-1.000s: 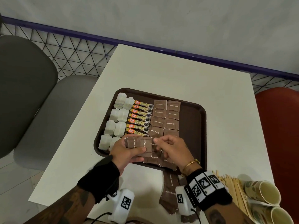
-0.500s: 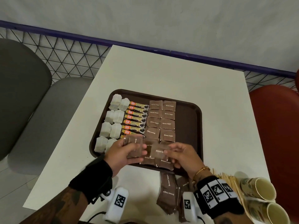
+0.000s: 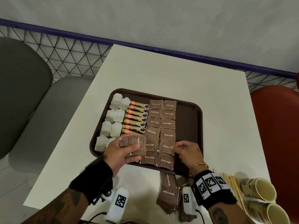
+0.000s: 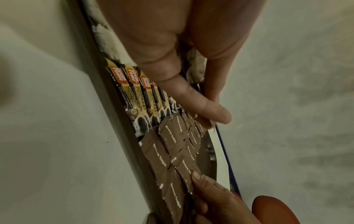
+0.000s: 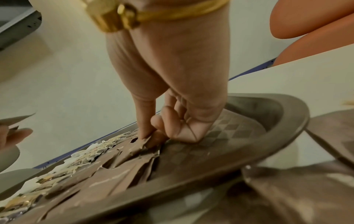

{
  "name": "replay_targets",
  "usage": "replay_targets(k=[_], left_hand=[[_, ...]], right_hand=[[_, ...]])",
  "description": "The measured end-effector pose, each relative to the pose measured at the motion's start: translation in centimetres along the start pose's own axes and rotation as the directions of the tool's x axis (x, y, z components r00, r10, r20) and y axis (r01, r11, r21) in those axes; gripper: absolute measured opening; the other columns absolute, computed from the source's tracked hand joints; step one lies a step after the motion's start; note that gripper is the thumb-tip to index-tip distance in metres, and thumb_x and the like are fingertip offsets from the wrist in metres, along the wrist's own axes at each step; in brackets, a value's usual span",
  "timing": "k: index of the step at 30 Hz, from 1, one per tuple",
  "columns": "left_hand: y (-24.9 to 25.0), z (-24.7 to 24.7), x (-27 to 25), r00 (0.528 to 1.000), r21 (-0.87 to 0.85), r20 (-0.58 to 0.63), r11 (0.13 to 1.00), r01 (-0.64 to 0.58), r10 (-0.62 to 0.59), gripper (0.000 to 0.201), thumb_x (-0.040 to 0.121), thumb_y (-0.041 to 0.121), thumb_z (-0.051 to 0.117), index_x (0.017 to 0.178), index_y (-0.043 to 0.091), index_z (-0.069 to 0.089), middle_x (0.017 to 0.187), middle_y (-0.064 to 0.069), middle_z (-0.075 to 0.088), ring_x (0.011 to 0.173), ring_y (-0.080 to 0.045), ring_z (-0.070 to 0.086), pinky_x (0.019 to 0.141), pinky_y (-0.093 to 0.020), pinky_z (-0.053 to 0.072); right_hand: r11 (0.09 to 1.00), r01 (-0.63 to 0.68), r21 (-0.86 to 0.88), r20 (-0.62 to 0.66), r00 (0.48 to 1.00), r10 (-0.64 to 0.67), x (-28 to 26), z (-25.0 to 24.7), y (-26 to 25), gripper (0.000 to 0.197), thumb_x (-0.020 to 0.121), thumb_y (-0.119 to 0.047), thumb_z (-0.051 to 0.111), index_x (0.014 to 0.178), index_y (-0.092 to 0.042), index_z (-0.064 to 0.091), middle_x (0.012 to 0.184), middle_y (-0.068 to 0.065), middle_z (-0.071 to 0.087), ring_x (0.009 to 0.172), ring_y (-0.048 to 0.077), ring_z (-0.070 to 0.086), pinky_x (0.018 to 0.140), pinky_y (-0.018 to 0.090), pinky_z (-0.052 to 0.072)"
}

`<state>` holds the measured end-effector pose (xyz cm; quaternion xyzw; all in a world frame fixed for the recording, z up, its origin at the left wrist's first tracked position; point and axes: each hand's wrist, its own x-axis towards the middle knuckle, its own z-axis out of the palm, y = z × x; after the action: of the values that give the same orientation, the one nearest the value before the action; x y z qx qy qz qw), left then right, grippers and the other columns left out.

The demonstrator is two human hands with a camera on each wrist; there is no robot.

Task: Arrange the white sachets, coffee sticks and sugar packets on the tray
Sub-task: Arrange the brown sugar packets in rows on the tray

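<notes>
Brown sugar packets (image 3: 161,123) in two columns down the middle of the tray (image 3: 199,126), set edge to edge, probably to match the rows beside them: coffee sticks (image 3: 137,117) laid crosswise just to their left, white sachets (image 3: 113,120) in pairs along the left rim. Held a fanned stack (image 3: 137,144) of packets in the left grip (image 3: 123,151), thumb across the top and fingers curled beneath, low over the near left of the tray, seemingly as a ready supply close to the work. Pinched one packet (image 3: 166,147) by its right edge in the right grip (image 3: 187,152), thumb and forefinger closed on it, the other fingers curled with the knuckles down on the tray floor, likely to steady the hand. Had that packet flat or nearly so in the right column, second place from the near rim, overlapping its neighbours a little. Judged this the laying of the sugar rows, nearly filled. More packets in a loose pile (image 3: 169,193) on the desk (image 3: 161,75), just short of the tray and within easy reach of either grip.
</notes>
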<state>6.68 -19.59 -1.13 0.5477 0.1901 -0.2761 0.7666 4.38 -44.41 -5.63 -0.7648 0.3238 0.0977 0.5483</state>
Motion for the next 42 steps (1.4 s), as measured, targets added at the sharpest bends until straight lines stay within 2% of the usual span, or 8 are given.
replay_targets(k=[8, 13, 16, 20, 24, 31, 36, 42], left_hand=[[-0.2, 0.3, 0.1, 0.999, 0.045, -0.027, 0.999, -0.016, 0.017, 0.040, 0.078, -0.006, 0.072, 0.115, 0.006, 0.063, 0.101, -0.014, 0.073, 0.082, -0.028, 0.074, 0.058, -0.030, 0.060], [-0.3, 0.4, 0.1, 0.999, 0.076, -0.010, 0.996, -0.045, 0.046, 0.049, 0.071, -0.016, 0.074, 0.113, 0.006, 0.061, 0.100, -0.018, 0.073, 0.084, -0.030, 0.074, 0.065, -0.033, 0.061], [-0.5, 0.6, 0.2, 0.999, 0.059, -0.006, 0.997, -0.053, 0.054, 0.052, 0.070, -0.017, 0.074, 0.115, 0.006, 0.060, 0.099, -0.017, 0.074, 0.084, -0.032, 0.074, 0.064, -0.032, 0.061], [-0.5, 1.2, 0.3, 0.998, 0.075, 0.000, 0.995, -0.065, 0.065, 0.052, 0.071, -0.013, 0.076, 0.115, 0.009, 0.060, 0.100, -0.015, 0.074, 0.082, -0.029, 0.074, 0.059, -0.028, 0.059], [-0.5, 1.5, 0.1, 0.998, 0.163, 0.036, 0.985, -0.064, 0.059, 0.048, 0.069, -0.011, 0.078, 0.108, 0.012, 0.061, 0.092, -0.010, 0.074, 0.074, -0.023, 0.074, 0.052, -0.027, 0.056], [0.0, 1.0, 0.4, 0.996, 0.136, 0.014, 0.987, -0.085, 0.083, 0.051, 0.069, -0.013, 0.077, 0.114, 0.007, 0.062, 0.099, -0.019, 0.073, 0.080, -0.029, 0.074, 0.060, -0.031, 0.060], [0.6, 1.1, 0.6, 0.999, 0.122, 0.007, 0.991, -0.051, 0.051, 0.041, 0.074, 0.001, 0.079, 0.111, 0.012, 0.064, 0.088, -0.005, 0.074, 0.074, -0.020, 0.073, 0.055, -0.032, 0.057], [0.6, 1.4, 0.8, 0.995, 0.277, -0.005, 0.956, -0.097, 0.102, 0.034, 0.075, 0.002, 0.079, 0.104, 0.015, 0.068, 0.076, -0.003, 0.067, 0.052, -0.011, 0.061, 0.037, -0.018, 0.033]], right_hand=[[0.990, 0.067, -0.123, -0.013, 0.998, -0.069, 0.5, 0.3, 0.0, 0.016, 0.075, -0.016, 0.082, 0.076, -0.020, 0.067, 0.077, 0.002, 0.068, 0.059, 0.007, 0.057, 0.060, 0.021, 0.046], [0.967, 0.155, -0.204, -0.127, 0.975, -0.183, -1.3, 0.4, -1.4, 0.024, 0.076, -0.034, 0.080, 0.086, -0.019, 0.064, 0.081, -0.002, 0.064, 0.073, 0.008, 0.058, 0.059, 0.015, 0.038], [0.984, 0.161, -0.070, 0.028, 0.987, -0.160, -3.0, 0.8, -3.1, 0.021, 0.077, -0.044, 0.077, 0.084, -0.026, 0.068, 0.081, -0.009, 0.067, 0.070, 0.004, 0.060, 0.063, 0.018, 0.043], [0.988, 0.040, 0.152, 0.359, 0.929, -0.093, -5.5, 3.1, -4.0, 0.021, 0.080, -0.039, 0.077, 0.090, -0.022, 0.072, 0.072, -0.006, 0.064, 0.052, 0.007, 0.050, 0.045, 0.020, 0.038], [0.934, -0.040, 0.354, 0.316, 0.945, -0.079, -5.6, 4.4, -4.2, 0.011, 0.083, -0.018, 0.076, 0.092, -0.013, 0.072, 0.061, -0.006, 0.057, 0.048, 0.008, 0.042, 0.038, 0.016, 0.030], [0.900, -0.118, 0.420, 0.362, 0.931, -0.047, -4.9, 3.5, -5.1, 0.009, 0.092, -0.011, 0.064, 0.092, -0.003, 0.070, 0.065, 0.000, 0.066, 0.048, 0.010, 0.044, 0.035, 0.016, 0.030], [0.960, -0.018, 0.280, 0.378, 0.921, -0.093, -4.6, 3.0, -5.2, 0.011, 0.092, -0.011, 0.063, 0.085, -0.007, 0.070, 0.061, 0.004, 0.057, 0.046, 0.009, 0.044, 0.037, 0.017, 0.030], [0.989, -0.026, 0.146, 0.465, 0.884, -0.045, -4.3, 3.2, -5.3, 0.012, 0.088, -0.012, 0.065, 0.077, -0.009, 0.070, 0.070, 0.014, 0.055, 0.050, 0.012, 0.047, 0.039, 0.018, 0.033]])
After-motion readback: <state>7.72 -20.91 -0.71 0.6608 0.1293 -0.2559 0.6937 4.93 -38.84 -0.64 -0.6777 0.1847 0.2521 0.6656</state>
